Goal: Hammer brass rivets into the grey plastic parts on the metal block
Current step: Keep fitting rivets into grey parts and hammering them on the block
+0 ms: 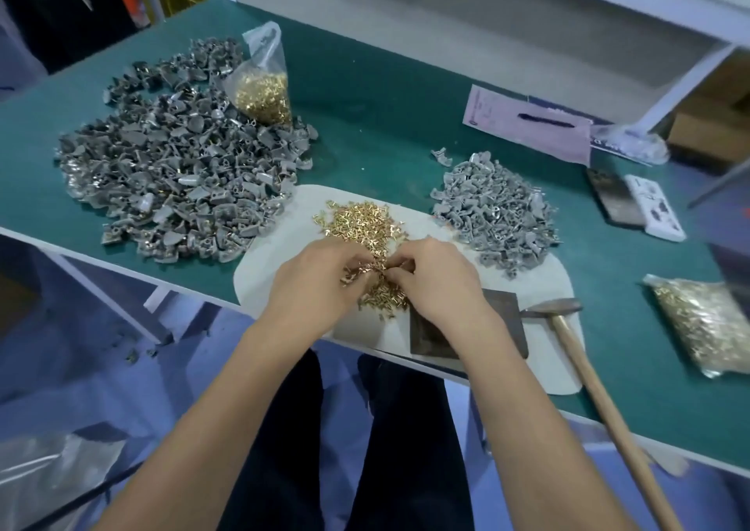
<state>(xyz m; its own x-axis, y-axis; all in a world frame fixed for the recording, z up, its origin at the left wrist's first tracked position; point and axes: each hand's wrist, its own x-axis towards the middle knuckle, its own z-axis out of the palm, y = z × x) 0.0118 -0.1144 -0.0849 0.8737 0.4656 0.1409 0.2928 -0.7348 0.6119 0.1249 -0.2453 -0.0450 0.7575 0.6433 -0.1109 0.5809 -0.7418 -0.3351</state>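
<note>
Both hands are being held low over the loose heap of brass rivets (361, 226) on the pale mat (259, 283), forearms reaching in from the near edge of the green bench (385, 96). The left hand (312, 283) is being kept knuckles-up, fingers curled down into the rivets; a few rivets are being gathered under its fingertips, though the exact pinch cannot be told. The right hand (438, 283) is being turned inward to meet it, fingers bent, with something small seemingly being nipped between thumb and forefinger; what it is cannot be made out.

The metal block (503, 323) is being left lying on the mat just beneath the right wrist, partly covered by it. The hammer (568, 327) is being rested beside it, head touching the block's right edge, wooden handle running off the near edge of the bench. Grey plastic parts are being kept in two piles: a large pile (170, 181) to the left and a smaller pile (499, 214) to the right of the rivets. An open bag of rivets (264, 84) is being propped on the large pile, and a sealed bag (706, 323) is lying at far right.

A pink sheet (527, 124) and a white card (653, 207) are lying beyond; their printing is too blurred to be read.
</note>
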